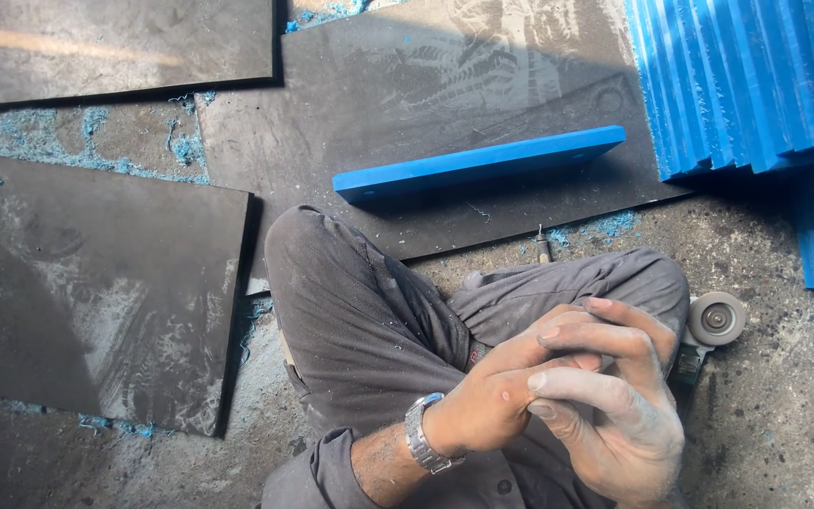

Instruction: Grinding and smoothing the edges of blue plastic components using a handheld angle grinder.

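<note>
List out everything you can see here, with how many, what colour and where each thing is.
blue board: one, blue, flat on the middle dark mat
stacked blue boards: many, blue, leaning in a row at top right and down the right edge
dark mats: three, dark grey and dusty, spread on the floor at left, top left and centre
grinder disc: one, grey, on the floor by the right knee
blue shavings: scattered, blue, between the mats
wristwatch: one, silver, left wrist
legs: two, grey trousers, crossed
left hand: one, clasped with the other
right hand: one, dusty
</note>
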